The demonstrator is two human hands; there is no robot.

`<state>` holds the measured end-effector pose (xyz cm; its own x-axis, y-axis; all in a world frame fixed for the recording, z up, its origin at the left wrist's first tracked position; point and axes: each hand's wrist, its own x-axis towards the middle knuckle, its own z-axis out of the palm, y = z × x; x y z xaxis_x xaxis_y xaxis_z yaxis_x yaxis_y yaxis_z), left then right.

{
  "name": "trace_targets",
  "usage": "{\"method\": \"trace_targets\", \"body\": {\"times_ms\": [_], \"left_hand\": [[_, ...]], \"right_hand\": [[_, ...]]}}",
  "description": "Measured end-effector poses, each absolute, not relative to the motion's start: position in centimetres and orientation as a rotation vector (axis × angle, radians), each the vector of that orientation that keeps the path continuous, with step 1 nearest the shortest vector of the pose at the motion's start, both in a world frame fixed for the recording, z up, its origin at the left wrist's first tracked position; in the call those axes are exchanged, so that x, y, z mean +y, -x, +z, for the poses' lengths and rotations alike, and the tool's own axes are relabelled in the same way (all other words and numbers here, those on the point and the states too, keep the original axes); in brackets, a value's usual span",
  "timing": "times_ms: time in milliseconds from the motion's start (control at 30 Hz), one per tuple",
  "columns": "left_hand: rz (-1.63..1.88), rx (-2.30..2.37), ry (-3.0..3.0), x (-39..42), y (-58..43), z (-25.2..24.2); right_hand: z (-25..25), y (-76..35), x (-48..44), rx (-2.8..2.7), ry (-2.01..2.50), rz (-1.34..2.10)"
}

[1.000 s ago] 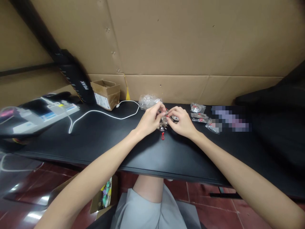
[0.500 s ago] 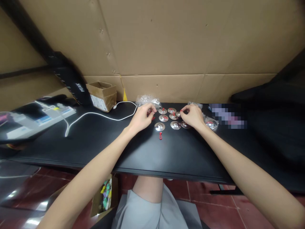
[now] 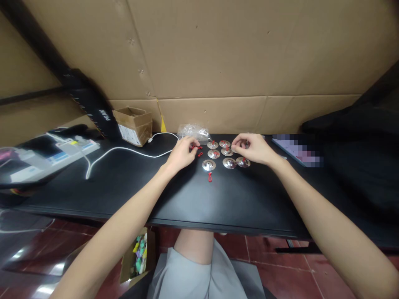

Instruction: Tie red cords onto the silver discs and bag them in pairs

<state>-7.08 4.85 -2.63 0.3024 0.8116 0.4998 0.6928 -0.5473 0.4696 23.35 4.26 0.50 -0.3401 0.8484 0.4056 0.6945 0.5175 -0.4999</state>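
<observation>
Now small silver metal discs with red loops (image 3: 222, 154) sit in rows on the black desk (image 3: 193, 195). Left hand (image 3: 181, 153) pinches one red loop (image 3: 196, 148), presumably straightening it; right hand (image 3: 254, 148) fingers curled around a far-row disc (image 3: 241, 146), grip unclear

A black table (image 3: 193, 199) is pushed up against a cardboard wall. Small silver finger cymbals (image 3: 230, 162) with red loops are laid out in a loose cluster near the back edge, with crumpled clear plastic bags (image 3: 193, 131) just behind them. A white cable (image 3: 124, 150) is snaked across the left part, ending near a small open cardboard box (image 3: 133, 125). Further left, a flat white-and-blue package (image 3: 75, 146) is laid down.
</observation>
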Motion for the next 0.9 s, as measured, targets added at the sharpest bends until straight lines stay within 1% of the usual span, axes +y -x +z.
{"method": "trace_targets", "body": {"times_ms": [67, 167, 333, 433, 567, 900], "left_hand": [[0.994, 1.484, -2.445, 5.1, 7.4, -3.1], [0.877, 1.564, -2.485, 5.4, 7.7, -3.7], [0.733, 1.616, -2.47, 5.3, 7.5, -3.8], [0.775, 1.586, -2.454, 5.0, 7.2, -3.7], [0.892, 1.423, -2.434, 4.8, 6.8, -3.8], [0.879, 1.337, -2.326, 4.4, 6.0, -3.8]], "right_hand": [[1.3, -23.3, 3.4, -2.312, 1.112, 0.436], [1.4, -23.4, 2.9, -2.491, 1.016, 0.503], [0.7, -23.7, 3.4, -2.568, 0.966, 0.538], [0.5, -23.6, 3.5, -2.55, 0.956, 0.492], [0.2, -23.3, 3.5, -2.529, 0.977, 0.517], [-0.2, -22.4, 3.1, -2.464, 0.962, 0.54]]}}
